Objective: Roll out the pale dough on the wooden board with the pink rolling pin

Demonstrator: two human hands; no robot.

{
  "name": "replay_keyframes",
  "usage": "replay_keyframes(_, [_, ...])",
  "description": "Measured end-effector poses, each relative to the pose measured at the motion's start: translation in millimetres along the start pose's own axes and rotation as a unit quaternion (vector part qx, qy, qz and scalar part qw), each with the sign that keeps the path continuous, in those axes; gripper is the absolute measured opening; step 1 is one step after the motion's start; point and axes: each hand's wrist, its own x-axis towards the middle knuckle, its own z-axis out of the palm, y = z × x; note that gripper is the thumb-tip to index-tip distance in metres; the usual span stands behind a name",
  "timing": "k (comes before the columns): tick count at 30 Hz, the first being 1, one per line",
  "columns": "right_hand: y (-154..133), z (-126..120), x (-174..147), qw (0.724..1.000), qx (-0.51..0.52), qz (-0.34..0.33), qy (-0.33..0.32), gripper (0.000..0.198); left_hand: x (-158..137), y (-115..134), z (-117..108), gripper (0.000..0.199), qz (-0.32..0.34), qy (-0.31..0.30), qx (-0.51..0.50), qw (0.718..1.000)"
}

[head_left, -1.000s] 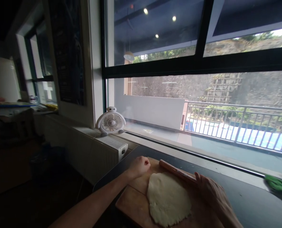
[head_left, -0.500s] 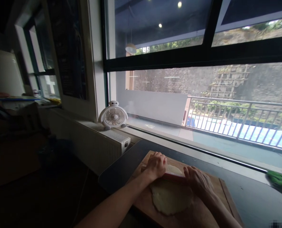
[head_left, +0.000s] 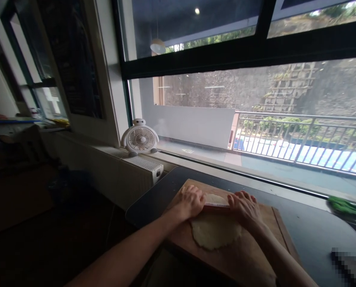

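Note:
A reddish rolling pin (head_left: 215,208) lies across a flat sheet of pale dough (head_left: 216,232), over its far part. My left hand (head_left: 192,200) is closed over the pin's left end. On the right end sits my right hand (head_left: 245,206), its fingers bent over the pin. Dough shows on both sides of the pin, with a wide rounded piece towards me and a small strip beyond. Under it is a wooden board (head_left: 257,259), turned at an angle. My hands cover both ends of the pin.
The board rests on a dark table (head_left: 303,235) beside a large window. A white fan (head_left: 141,138) stands on a radiator (head_left: 145,167) to the left. Something green (head_left: 347,209) lies by the sill at right. A blurred-out object (head_left: 350,267) is at the lower right.
The view has tilted down a little, so everything sits higher in the picture. My hands remain on the rolling pin, with the right-hand fingers lying somewhat flatter.

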Motion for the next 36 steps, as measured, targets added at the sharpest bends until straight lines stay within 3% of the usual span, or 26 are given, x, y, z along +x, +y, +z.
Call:
replay_keyframes(3, [-4,6,41,1.0,0.002,0.03,0.001,0.045,36,-8,3,0.047,-0.058,-0.045,0.006,0.997])
replay_keyframes(6, [-9,10,62,1.0,0.011,0.023,0.016,0.045,53,-16,5,0.047,-0.097,-0.062,0.013,0.993])
replay_keyframes(9, [-12,14,52,0.999,0.018,-0.007,0.025,0.041,44,-14,7,0.043,-0.073,-0.024,0.007,0.997])
replay_keyframes(13, [-10,16,7,0.998,0.012,-0.039,0.057,0.041,6,0,4,0.036,-0.018,0.058,-0.009,0.998])
replay_keyframes(18, [-11,7,-23,0.999,0.021,-0.028,0.026,0.043,-30,11,-8,0.031,0.024,0.064,-0.019,0.997])
replay_keyframes(20, [-13,4,-14,1.0,0.02,-0.021,-0.009,0.045,-26,8,-10,0.032,0.032,0.044,-0.012,0.998])
replay_keyframes(23, [-17,4,18,0.998,0.012,0.007,-0.059,0.047,2,-5,-6,0.04,-0.009,-0.007,0.007,1.0])
replay_keyframes(29, [-17,17,81,0.996,0.013,0.038,-0.08,0.045,67,-34,13,0.046,-0.093,-0.032,0.033,0.995])
replay_keyframes(32, [-18,17,82,0.996,0.016,0.038,-0.08,0.044,70,-38,16,0.041,-0.104,-0.036,0.033,0.993])
replay_keyframes(36, [-23,9,45,0.998,0.012,0.023,-0.062,0.046,38,-27,9,0.041,-0.055,-0.006,0.012,0.998])
